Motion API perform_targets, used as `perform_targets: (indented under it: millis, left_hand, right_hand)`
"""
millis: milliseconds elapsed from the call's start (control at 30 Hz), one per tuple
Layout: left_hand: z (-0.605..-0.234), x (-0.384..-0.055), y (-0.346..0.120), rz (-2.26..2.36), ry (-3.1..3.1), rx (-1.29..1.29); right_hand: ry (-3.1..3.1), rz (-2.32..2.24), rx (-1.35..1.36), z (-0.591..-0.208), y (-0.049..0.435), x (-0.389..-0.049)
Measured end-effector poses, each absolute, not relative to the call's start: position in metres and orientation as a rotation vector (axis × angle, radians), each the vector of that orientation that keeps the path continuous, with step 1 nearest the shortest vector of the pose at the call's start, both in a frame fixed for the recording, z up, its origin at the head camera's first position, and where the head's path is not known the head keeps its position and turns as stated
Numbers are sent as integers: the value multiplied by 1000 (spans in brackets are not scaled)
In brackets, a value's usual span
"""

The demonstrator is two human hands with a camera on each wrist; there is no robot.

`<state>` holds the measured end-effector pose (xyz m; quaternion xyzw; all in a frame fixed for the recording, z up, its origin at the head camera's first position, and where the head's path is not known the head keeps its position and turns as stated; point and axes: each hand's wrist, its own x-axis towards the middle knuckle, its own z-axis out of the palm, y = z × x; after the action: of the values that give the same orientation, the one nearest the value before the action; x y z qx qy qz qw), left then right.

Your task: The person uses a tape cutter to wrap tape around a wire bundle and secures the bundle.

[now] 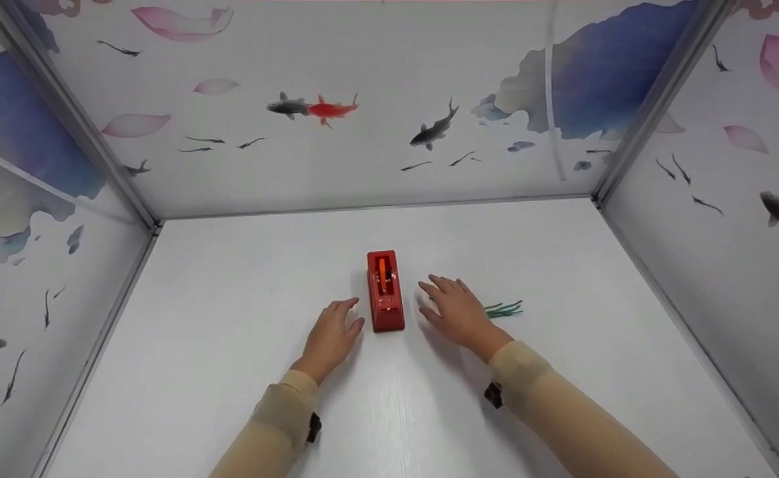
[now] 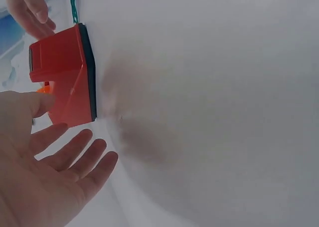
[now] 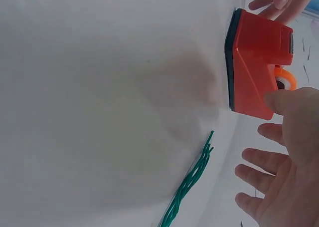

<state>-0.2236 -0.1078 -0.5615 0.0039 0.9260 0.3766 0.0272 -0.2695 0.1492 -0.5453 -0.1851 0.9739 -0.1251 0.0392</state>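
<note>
A red tape dispenser [image 1: 387, 312] with a dark base and an orange tape core [image 3: 285, 78] stands on the white table between the two hands. To its left is my left hand [image 1: 334, 334], fingers spread and holding nothing, a small gap from the dispenser in the head view. My right hand [image 1: 457, 311] hovers on the other side, fingers relaxed and apart from it. Several green twisted wires or cords [image 3: 184, 189] lie on the table beside the right hand, which partly covers them in the head view.
White panels [image 1: 376, 159] printed with fish, petals and blue patches enclose the table [image 1: 230, 285] at the back and both sides. Metal posts [image 1: 661, 99] mark the back corners. Dark wrist straps or devices [image 1: 494, 395] sit under the sleeves.
</note>
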Motion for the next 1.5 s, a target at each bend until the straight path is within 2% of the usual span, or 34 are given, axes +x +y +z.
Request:
perform_targets:
  millis: [400,1100,1500]
  left_hand:
    - [-564,-221,-99,1519,2700,132]
    - [-563,-234,-84,1628,2623,44]
    - [-563,-235,-73,1747,2547,-122]
  right_hand:
    - [2864,-959,-490,-545,122,-257]
    - [2865,-1150,-482,-558,113,-257]
    - [2864,-1153,-504,-562,117,-257]
